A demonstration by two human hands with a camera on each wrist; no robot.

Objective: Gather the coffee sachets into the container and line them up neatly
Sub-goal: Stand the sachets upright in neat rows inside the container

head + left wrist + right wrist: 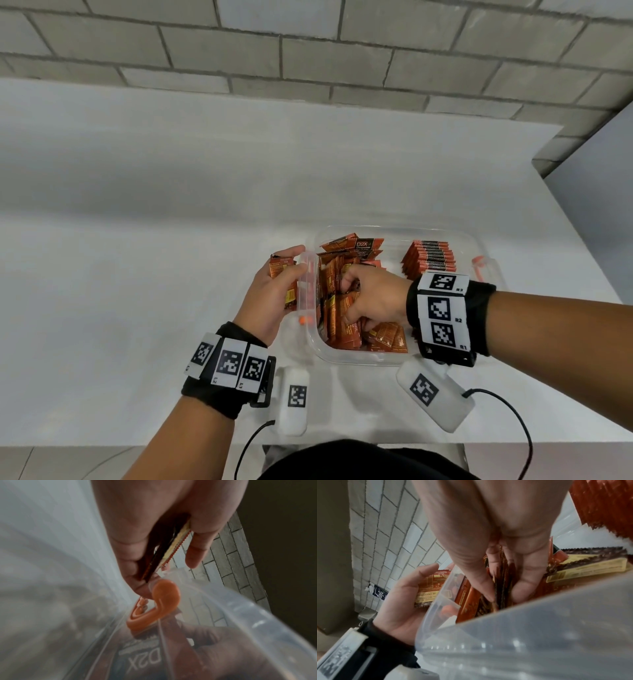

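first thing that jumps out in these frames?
The clear container near the table's front edge, full of orange sachets: a jumbled pile on its left side, a neat row at its far right. The right hand digs into the pile, pinching several sachets. The left hand holds a small stack just outside the container's left wall.

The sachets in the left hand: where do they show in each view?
Head: sachets left of centre, just outside the container.
Left wrist: centre, edge-on between fingers and palm.
Right wrist: lower left, in the left hand.
Shared landmark: the container's orange latch.
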